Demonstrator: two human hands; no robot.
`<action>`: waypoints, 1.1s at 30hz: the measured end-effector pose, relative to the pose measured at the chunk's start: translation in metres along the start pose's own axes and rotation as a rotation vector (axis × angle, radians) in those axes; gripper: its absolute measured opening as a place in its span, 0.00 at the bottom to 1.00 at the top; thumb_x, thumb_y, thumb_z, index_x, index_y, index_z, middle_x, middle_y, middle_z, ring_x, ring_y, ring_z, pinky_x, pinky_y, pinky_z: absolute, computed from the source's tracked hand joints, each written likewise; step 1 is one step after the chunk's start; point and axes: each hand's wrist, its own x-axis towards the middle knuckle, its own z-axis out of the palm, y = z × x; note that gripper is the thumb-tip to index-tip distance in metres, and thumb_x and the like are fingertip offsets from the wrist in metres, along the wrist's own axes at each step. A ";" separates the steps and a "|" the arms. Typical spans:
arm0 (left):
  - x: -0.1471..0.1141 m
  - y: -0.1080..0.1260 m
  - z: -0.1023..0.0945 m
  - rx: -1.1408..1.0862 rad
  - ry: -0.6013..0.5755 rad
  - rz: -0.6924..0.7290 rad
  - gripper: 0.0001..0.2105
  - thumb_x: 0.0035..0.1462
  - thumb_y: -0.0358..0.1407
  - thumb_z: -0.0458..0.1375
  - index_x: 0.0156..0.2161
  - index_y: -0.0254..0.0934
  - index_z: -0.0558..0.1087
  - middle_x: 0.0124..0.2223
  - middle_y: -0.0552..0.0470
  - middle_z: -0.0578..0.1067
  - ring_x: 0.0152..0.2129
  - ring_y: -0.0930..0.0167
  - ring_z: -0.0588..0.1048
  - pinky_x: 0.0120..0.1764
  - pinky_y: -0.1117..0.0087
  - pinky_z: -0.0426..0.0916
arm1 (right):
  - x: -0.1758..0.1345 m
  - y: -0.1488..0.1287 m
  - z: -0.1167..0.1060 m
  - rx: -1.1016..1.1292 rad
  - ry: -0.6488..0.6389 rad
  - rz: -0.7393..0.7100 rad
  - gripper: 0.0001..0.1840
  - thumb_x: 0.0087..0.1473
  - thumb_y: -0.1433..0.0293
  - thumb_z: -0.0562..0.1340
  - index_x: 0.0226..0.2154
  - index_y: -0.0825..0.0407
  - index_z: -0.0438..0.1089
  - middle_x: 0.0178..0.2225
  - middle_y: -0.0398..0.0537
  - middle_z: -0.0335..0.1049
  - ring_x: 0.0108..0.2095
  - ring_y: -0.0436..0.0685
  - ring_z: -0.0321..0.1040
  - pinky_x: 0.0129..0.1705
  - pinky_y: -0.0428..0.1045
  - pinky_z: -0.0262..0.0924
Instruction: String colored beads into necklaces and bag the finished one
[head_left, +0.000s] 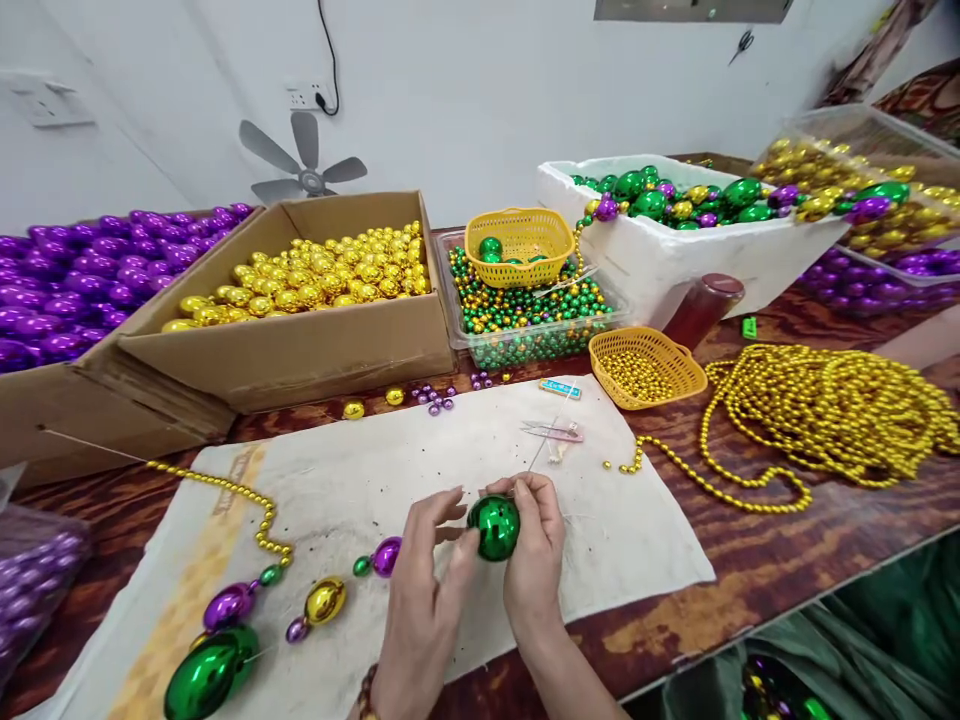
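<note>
A large shiny green bead [498, 527] is held between my two hands above the white cloth [450, 440]. My left hand [431, 570] curves around its left side, with the thumb and fingertips close against it. My right hand [536, 545] grips the bead from the right, thumb and forefinger pinched near its top. A thin needle-like strand [541, 440] rises from those fingertips. Left of my hands lie a purple bead [387, 556], a gold bead [325, 600] and a large green bead [202, 675]. A gold bead string [262, 510] leads to the left box.
Cardboard boxes hold purple beads [97, 270] and gold beads [315, 270]. Small snips [553, 431] lie on the cloth. A yellow basket [649, 400], coiled gold bead strings [832, 415], a red-lidded jar [705, 310] and a foam box [675, 250] stand to the right.
</note>
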 end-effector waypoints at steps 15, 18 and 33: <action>-0.002 -0.016 0.001 -0.142 -0.038 0.068 0.17 0.63 0.36 0.52 0.56 0.48 0.67 0.60 0.49 0.66 0.58 0.63 0.64 0.58 0.61 0.60 | -0.012 0.004 -0.011 -0.211 -0.010 -0.112 0.07 0.63 0.66 0.56 0.38 0.50 0.68 0.37 0.43 0.68 0.40 0.52 0.65 0.43 0.46 0.60; -0.002 -0.019 0.003 -0.096 -0.031 0.123 0.20 0.61 0.35 0.56 0.58 0.48 0.66 0.61 0.48 0.63 0.57 0.62 0.64 0.55 0.61 0.64 | -0.014 0.006 -0.010 -0.203 -0.017 -0.107 0.06 0.63 0.67 0.56 0.38 0.50 0.67 0.37 0.42 0.68 0.39 0.51 0.65 0.41 0.46 0.61; 0.023 -0.004 -0.042 -0.180 0.067 0.130 0.18 0.60 0.34 0.58 0.56 0.47 0.68 0.55 0.48 0.68 0.50 0.65 0.69 0.48 0.67 0.68 | -0.033 -0.005 -0.053 -0.460 -0.365 -0.154 0.08 0.62 0.69 0.59 0.41 0.49 0.73 0.31 0.45 0.70 0.31 0.52 0.68 0.31 0.45 0.61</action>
